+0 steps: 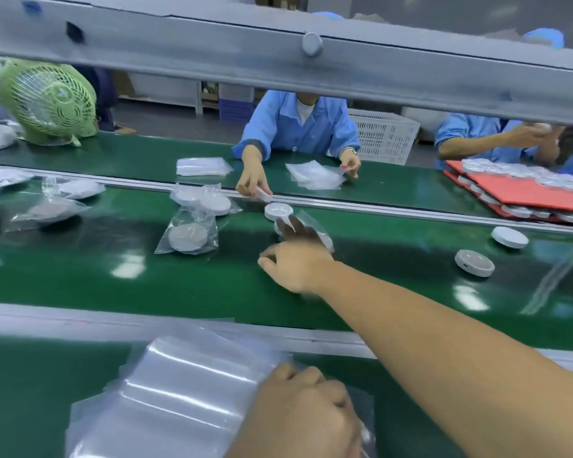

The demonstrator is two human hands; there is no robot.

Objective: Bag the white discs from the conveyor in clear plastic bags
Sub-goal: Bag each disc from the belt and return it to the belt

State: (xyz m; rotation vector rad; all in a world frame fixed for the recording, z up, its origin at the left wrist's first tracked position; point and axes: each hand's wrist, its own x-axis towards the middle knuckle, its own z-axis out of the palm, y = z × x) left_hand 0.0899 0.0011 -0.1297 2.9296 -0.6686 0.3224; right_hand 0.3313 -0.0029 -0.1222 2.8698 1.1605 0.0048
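A person reaches across a green conveyor belt (212, 285) toward white discs while the other hand rests on clear bags.

At far left stands a green fan (47, 100). Bagged discs (189, 238) lie left of centre on the belt. Near the bottom, the left hand (298, 414), fingers curled closed, presses on a stack of clear plastic bags (179, 391). The right hand (295, 264) stretches out with fingers spread over a bagged disc (323, 238); whether it grips is unclear. An open white disc (278, 211) sits just beyond. Two loose discs (475, 262) lie farther right. A worker in blue (298, 127) sits opposite.
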